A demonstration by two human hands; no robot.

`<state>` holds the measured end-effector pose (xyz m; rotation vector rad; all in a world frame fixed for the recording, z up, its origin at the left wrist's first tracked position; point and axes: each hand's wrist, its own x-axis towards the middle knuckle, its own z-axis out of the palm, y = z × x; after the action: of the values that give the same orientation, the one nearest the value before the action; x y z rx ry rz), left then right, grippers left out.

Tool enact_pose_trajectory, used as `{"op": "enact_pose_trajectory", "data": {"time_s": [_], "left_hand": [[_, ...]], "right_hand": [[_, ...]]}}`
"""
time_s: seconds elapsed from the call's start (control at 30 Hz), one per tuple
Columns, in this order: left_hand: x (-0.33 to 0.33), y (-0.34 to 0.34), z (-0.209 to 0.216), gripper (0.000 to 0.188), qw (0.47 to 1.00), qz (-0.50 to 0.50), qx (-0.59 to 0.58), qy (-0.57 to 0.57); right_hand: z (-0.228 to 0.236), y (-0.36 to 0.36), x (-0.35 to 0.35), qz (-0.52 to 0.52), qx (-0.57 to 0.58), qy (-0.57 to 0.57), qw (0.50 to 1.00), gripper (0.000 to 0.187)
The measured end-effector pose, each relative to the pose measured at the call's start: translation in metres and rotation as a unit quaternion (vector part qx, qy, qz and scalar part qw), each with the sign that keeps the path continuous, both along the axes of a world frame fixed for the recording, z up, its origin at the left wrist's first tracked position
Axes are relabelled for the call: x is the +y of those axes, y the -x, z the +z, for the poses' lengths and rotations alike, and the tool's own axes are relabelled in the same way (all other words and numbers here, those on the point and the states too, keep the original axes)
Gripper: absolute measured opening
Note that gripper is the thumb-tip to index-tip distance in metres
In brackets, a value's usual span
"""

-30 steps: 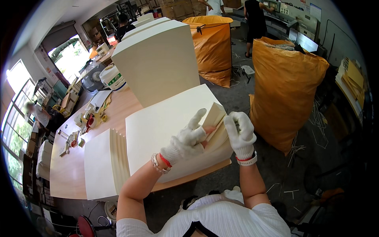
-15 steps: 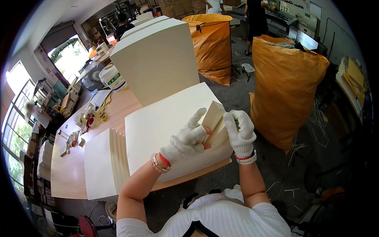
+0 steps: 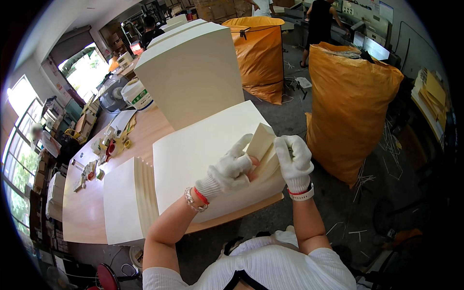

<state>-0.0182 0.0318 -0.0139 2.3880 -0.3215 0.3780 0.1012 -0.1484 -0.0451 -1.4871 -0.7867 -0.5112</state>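
Both my hands wear white knit gloves. My left hand (image 3: 231, 170) pinches the lifted corner of several cream paper sheets (image 3: 261, 145) at the near right corner of a flat cream paper stack (image 3: 203, 154). My right hand (image 3: 294, 160) grips the same bent-up corner from the right side. The stack lies on a wooden table (image 3: 87, 212). A fanned stack of cream sheets (image 3: 126, 198) lies to its left.
A tall block of cream paper (image 3: 193, 72) stands behind the flat stack. Two big orange sacks (image 3: 349, 101) (image 3: 261, 53) stand on the floor to the right. A fan (image 3: 112, 92), a white bucket (image 3: 136, 94) and small tools sit farther back. People work in the background.
The corner of the sheets has been bent up higher between both hands; my left fingers have curled closer around it.
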Motion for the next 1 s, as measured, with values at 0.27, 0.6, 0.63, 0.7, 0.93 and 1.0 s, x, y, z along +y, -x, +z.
{"op": "enact_pose_trajectory", "data": {"time_s": [0.27, 0.6, 0.63, 0.7, 0.93, 1.0], "left_hand": [[-0.002, -0.002, -0.006, 0.035, 0.999, 0.015, -0.031, 0.012], [-0.004, -0.001, -0.003, 0.033, 0.999, 0.006, -0.021, 0.039], [-0.003, -0.001, -0.004, 0.034, 0.999, 0.004, -0.028, 0.038], [-0.003, 0.0, -0.002, 0.036, 0.999, -0.002, -0.031, 0.02], [-0.013, 0.011, -0.001, 0.053, 0.976, 0.047, -0.108, -0.185], [-0.02, 0.012, -0.009, 0.06, 0.95, 0.082, -0.154, -0.258]], "right_hand": [[-0.004, -0.001, -0.001, 0.012, 0.004, -0.009, 1.0, 0.015], [-0.006, -0.001, -0.005, 0.01, 0.003, -0.007, 1.0, 0.012], [-0.005, 0.0, -0.005, 0.009, 0.003, -0.006, 1.0, 0.012], [-0.005, -0.002, -0.008, 0.012, -0.014, -0.012, 1.0, 0.01], [-0.009, 0.024, -0.008, 0.054, -0.257, 0.272, 0.926, 0.029], [-0.017, 0.026, -0.013, 0.108, -0.184, 0.298, 0.93, 0.03]]}}
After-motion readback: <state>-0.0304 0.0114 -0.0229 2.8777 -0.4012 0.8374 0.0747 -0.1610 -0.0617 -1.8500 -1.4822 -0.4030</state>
